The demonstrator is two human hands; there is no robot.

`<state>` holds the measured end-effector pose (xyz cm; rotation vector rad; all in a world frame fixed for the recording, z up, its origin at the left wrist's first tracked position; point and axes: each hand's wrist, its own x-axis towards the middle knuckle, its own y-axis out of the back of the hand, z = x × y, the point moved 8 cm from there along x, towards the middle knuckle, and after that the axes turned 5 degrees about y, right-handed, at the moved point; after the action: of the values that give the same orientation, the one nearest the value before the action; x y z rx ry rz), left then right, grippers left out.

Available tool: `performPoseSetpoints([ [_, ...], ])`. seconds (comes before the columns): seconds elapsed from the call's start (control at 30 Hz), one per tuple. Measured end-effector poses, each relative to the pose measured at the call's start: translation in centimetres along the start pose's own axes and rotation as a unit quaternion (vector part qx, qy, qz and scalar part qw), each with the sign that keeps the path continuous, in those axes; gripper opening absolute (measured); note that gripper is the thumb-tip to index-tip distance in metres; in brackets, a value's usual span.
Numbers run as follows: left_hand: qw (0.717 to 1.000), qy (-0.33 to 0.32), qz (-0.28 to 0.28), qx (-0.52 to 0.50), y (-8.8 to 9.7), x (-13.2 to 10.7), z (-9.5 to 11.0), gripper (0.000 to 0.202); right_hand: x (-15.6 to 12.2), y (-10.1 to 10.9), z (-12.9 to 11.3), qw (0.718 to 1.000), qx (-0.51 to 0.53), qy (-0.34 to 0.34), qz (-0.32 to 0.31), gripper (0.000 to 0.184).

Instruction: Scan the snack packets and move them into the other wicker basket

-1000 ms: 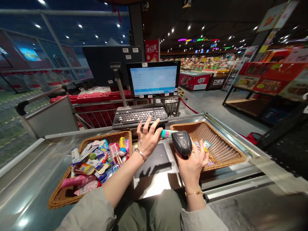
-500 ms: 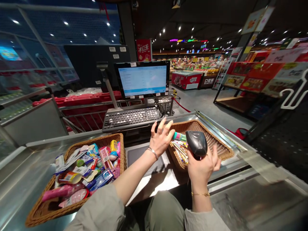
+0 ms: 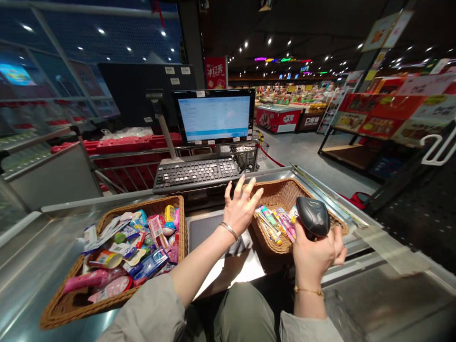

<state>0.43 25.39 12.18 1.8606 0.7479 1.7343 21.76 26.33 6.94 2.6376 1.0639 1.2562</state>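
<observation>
My left grip (image 3: 241,208) was bare, its fingers spread apart above the near-left rim of the right-hand basket (image 3: 290,187). Half a second earlier a teal-and-pink tube had jutted out past my thumb; now nothing showed there. My right grip (image 3: 315,259) was clamped round the handle of the black scanner (image 3: 313,216), and it had shifted to the right, so that more room lay between my two hands and more of what was in the basket came into sight.

There, on the side towards my left hand, a teal piece (image 3: 270,217) lay beside narrow, brightly coloured packs (image 3: 284,221). I took it for the tube I had let go, though I couldn't be sure. As I judged it, that meant one more piece had been put down, and the scanner was the only thing I held.

Farther out, the dark pad (image 3: 204,232) lay between the baskets. The left-hand basket (image 3: 183,218) was heaped with small packs (image 3: 151,263) on the metal bench (image 3: 33,266), well apart from either hand. Beyond stood the keyboard (image 3: 197,172) and the lit screen (image 3: 215,116), neither being touched.
</observation>
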Motion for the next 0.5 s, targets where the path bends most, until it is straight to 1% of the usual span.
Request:
performPoseSetpoints([
  [0.13, 0.999, 0.017, -0.029, 0.009, 2.4, -2.2, -1.4, 0.045, -0.7, -0.2, -2.3, 0.999, 0.033, 0.027, -0.025, 0.05],
  [0.23, 0.997, 0.041, -0.059, 0.014, 4.2, -4.3, -3.3, 0.047, -1.5, -0.7, -4.6, 0.995, 0.065, 0.058, -0.056, 0.053],
  [0.37, 0.99, 0.107, -0.087, 0.035, 6.8, -7.5, -7.6, 0.05, -3.2, -2.2, -7.6, 0.979, 0.112, 0.104, -0.136, 0.059],
  [0.43, 0.985, 0.134, -0.097, 0.052, 8.1, -9.2, -10.0, 0.05, -4.4, -3.0, -9.2, 0.966, 0.132, 0.132, -0.179, 0.057],
  [0.5, 0.979, 0.162, -0.096, 0.072, 9.7, -10.9, -12.4, 0.05, -5.8, -3.7, -10.7, 0.952, 0.143, 0.16, -0.217, 0.05],
])
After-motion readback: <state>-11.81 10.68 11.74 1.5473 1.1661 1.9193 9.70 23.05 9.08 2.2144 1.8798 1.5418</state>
